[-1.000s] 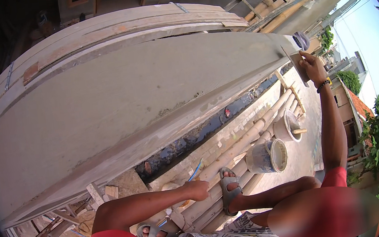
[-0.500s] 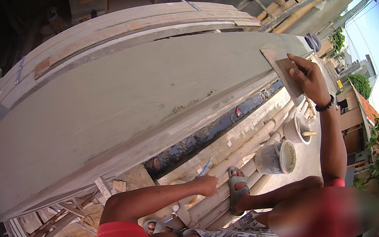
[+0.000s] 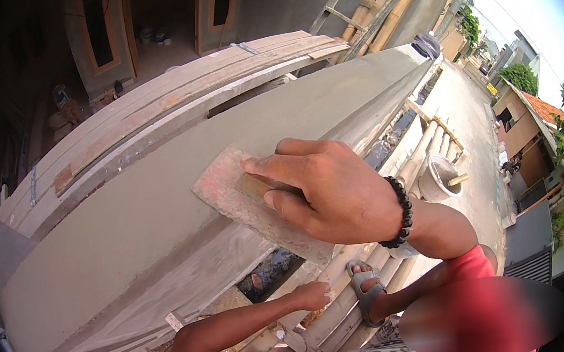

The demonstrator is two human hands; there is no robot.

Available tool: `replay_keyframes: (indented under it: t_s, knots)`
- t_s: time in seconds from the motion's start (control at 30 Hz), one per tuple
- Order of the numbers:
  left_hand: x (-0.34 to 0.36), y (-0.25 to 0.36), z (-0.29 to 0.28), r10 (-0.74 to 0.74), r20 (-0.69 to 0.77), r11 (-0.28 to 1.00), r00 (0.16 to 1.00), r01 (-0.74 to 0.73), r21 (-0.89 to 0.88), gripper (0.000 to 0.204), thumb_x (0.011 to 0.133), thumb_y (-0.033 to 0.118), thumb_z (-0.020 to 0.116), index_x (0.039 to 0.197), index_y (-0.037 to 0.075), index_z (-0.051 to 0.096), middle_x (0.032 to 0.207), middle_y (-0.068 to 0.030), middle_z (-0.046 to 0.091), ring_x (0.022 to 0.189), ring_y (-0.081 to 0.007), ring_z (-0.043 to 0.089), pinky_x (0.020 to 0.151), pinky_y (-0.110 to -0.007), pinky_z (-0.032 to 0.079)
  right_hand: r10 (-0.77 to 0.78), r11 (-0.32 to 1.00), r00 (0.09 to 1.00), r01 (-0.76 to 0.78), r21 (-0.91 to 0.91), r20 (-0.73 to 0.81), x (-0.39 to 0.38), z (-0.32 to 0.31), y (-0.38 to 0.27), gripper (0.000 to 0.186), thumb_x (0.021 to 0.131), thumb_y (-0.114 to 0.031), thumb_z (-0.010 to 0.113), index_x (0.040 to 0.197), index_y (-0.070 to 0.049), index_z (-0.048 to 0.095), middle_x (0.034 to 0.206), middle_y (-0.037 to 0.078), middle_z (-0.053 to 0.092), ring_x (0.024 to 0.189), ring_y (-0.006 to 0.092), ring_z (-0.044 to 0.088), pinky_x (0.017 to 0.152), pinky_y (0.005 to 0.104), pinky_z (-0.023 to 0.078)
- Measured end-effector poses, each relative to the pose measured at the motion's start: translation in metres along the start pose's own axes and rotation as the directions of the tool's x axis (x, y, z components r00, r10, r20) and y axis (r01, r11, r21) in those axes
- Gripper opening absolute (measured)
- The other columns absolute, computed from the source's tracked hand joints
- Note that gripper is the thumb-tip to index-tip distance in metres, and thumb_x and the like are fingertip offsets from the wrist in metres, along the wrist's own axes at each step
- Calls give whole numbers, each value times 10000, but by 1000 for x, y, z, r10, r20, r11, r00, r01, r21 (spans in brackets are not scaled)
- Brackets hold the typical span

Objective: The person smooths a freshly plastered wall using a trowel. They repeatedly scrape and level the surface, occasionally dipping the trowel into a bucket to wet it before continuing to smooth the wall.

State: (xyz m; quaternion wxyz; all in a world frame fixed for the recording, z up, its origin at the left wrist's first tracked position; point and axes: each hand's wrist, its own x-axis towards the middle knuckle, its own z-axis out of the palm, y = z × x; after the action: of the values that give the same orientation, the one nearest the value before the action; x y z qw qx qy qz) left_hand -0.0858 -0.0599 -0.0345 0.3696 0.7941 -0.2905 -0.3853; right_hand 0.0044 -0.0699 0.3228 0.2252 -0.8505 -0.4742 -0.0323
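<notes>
Right, far: bucket [image 3: 429,184], wooden stick [image 3: 458,180] poking over the rim, other contents unclear. Second bucket [image 3: 405,251] mostly hidden. Trowel [image 3: 231,193] at ledge [image 3: 128,244], overhanging its near edge; long axis far-left to near-right. Right hand [image 3: 340,190]: fingers clamped on trowel. Left hand [image 3: 314,296]: fingers curled, can't tell if holding anything.

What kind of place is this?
Probably an outdoor building site beside houses: the right hand holds a flat trowel at a smooth grey wall top, with bamboo poles and a bucket nearby.
</notes>
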Motion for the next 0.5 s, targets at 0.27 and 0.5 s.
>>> replay_keyframes:
  t_s: [0.27,0.5]
  knots:
    - [-10,4,-8,-17,19,999,1000,17,-35,434,861,292,616,1204,26,618,1144,-246,652,1088,-390,630,912,-478,496,261,925,913,-143,352,-315,-43,-35,26,488,881,-136,674,1336,2,563,973,129,686,841,182,644,792,299,499]
    - [1,-11,2,18,-32,1000,999,-18,-9,422,860,289,620,1187,23,622,1138,-244,655,1078,-394,634,908,-483,497,551,809,658,-270,522,-513,-93,-30,90,576,869,-35,637,1415,23,465,1078,97,658,984,165,637,859,285,509]
